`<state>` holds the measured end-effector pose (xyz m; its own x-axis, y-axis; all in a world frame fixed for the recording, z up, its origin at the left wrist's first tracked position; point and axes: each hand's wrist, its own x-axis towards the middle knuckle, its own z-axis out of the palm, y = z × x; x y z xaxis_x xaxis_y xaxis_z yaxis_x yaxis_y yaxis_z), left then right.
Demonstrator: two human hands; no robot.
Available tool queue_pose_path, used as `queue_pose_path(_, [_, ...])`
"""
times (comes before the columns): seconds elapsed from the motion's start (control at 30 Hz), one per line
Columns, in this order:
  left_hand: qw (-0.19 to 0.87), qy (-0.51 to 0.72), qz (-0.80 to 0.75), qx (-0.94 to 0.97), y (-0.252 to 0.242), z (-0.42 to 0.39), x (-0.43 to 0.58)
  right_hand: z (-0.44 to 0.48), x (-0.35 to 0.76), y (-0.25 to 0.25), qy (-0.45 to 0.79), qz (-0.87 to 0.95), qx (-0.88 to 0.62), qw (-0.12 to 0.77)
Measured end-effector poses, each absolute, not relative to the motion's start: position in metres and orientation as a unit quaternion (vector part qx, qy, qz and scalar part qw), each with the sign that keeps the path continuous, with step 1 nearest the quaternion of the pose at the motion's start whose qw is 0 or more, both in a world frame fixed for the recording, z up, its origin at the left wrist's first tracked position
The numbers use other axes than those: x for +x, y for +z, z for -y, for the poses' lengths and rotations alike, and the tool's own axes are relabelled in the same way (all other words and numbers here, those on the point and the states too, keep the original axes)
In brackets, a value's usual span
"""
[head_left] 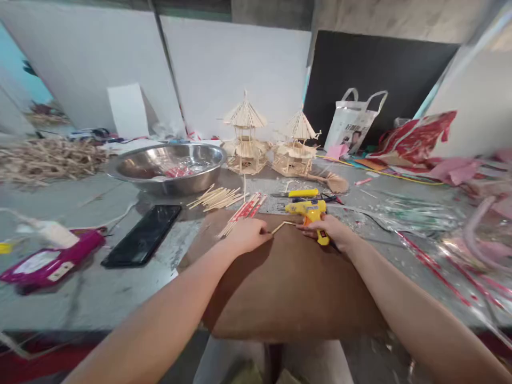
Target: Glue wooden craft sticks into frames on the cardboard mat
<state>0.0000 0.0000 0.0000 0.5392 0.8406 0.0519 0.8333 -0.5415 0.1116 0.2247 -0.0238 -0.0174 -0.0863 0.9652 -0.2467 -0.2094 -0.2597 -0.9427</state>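
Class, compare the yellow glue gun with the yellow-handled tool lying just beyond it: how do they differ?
The glue gun is held in the right hand, while the yellow-handled tool lies on the table. The glue gun has an angled grip and an orange trigger; the yellow-handled tool is straight. The glue gun looks bulkier, the yellow-handled tool slimmer. Both are largely yellow, with narrower ends toward the picture's left.

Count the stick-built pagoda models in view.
2: the left pagoda model stands just right of the steel bowl; the right pagoda model stands beside the first. No others show.
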Motion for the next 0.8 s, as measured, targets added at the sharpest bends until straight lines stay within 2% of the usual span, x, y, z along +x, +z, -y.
queue_pose_path(0.8, [0.051, 0.072, -0.483, 0.871, -0.0049, -0.0002, -0.0003, 0.0232, 0.2253, -0.0168, 0.633, 0.371, -0.495, 0.465])
